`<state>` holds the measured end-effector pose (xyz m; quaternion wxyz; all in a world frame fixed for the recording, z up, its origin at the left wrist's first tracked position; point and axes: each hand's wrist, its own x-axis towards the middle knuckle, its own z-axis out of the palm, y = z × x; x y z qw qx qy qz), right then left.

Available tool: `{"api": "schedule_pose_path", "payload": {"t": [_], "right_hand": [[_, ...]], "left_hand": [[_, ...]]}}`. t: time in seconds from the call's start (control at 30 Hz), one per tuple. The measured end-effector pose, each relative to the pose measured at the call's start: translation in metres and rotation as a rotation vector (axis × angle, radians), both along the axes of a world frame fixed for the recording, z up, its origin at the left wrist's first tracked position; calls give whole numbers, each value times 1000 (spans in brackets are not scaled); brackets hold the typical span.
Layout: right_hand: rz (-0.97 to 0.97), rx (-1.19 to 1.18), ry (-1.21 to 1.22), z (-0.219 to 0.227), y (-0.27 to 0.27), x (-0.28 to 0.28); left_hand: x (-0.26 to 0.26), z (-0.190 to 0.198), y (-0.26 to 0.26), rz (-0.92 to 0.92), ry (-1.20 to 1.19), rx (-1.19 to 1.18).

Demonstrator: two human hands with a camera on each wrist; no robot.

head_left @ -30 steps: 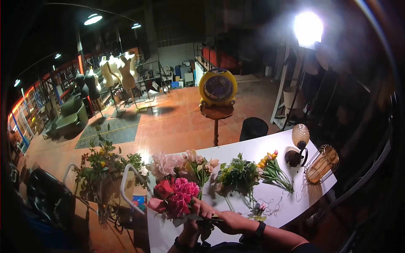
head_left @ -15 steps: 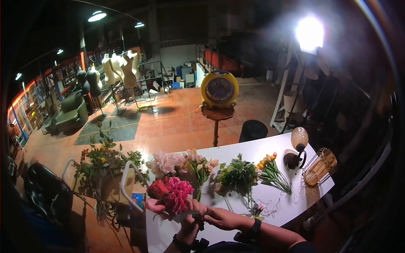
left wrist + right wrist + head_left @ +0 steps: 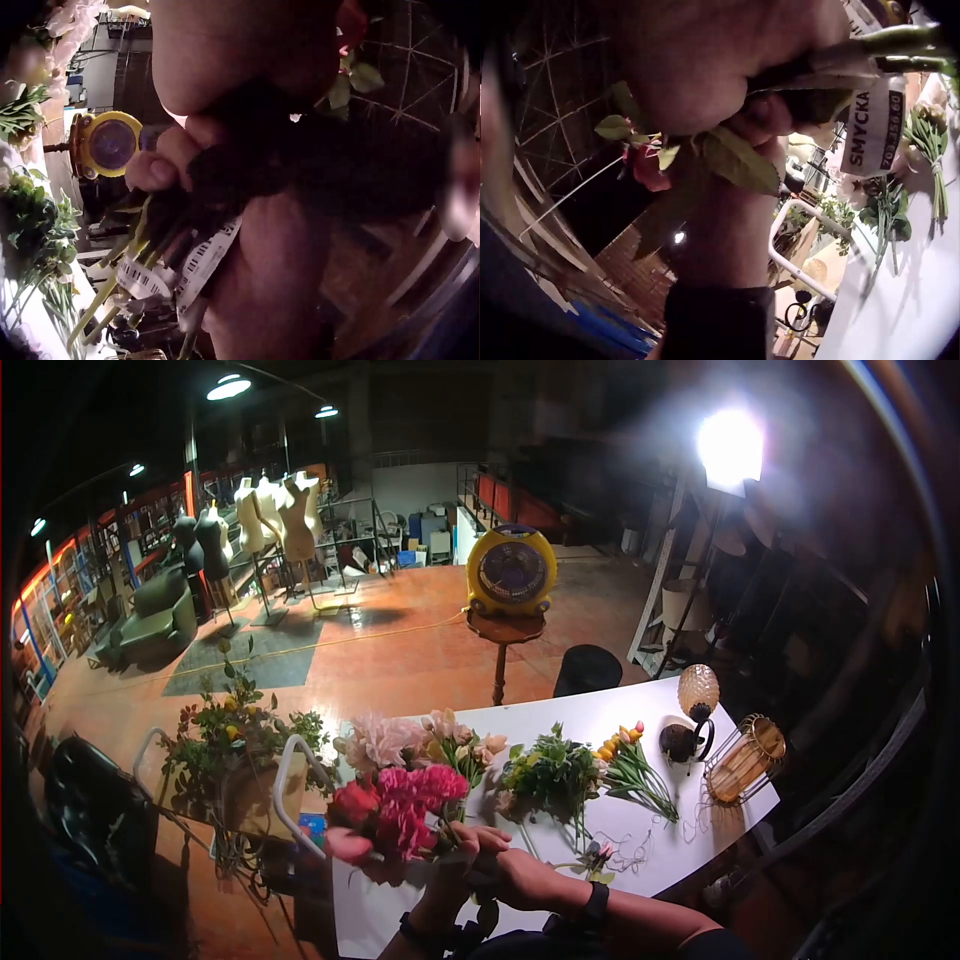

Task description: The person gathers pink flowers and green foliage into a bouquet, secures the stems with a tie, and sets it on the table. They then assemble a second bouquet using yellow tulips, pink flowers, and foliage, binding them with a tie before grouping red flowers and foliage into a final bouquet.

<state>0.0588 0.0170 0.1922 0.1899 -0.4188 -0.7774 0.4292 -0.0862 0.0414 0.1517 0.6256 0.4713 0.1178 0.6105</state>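
A bunch of artificial flowers with deep pink blooms (image 3: 425,792) and a red bloom (image 3: 356,802) leans left over the near table edge. My left hand (image 3: 447,882) grips it just under the flower heads. Close against it, my right hand (image 3: 528,880) has its fingers curled round the stems. Green stem ends (image 3: 96,306) stick out past the hands in the left wrist view, with a white barcode label (image 3: 206,259) hanging among them. The right wrist view shows a printed paper tag (image 3: 871,131) by the stems and green leaves (image 3: 739,160) below the fist.
On the white table (image 3: 640,710) lie pale pink flowers (image 3: 382,740), a leafy green bunch (image 3: 553,770), yellow tulips (image 3: 625,750) and thin wire (image 3: 635,850). A lamp (image 3: 698,690) and a wire-frame lantern (image 3: 745,760) are at right. A white metal rail (image 3: 283,790) stands left of the table.
The bouquet has swung left and its pink blooms have turned and spread in view. Both hands remain together on the stems, the right hand now curled more closely against the left.
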Motion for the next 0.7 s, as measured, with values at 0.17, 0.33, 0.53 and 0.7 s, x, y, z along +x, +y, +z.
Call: {"api": "schedule_pose_path", "payload": {"t": [0.17, 0.33, 0.53, 0.7], "right_hand": [[32, -96, 65, -4, 5, 0], [32, 380, 216, -32, 11, -6], [-32, 68, 101, -27, 18, -7], [-144, 241, 14, -40, 10, 40]], "left_hand": [[3, -6, -6, 23, -37, -168], [5, -29, 1, 29, -78, 54], [-18, -33, 5, 219, 84, -70], [-88, -20, -7, 466, 279, -230]]}}
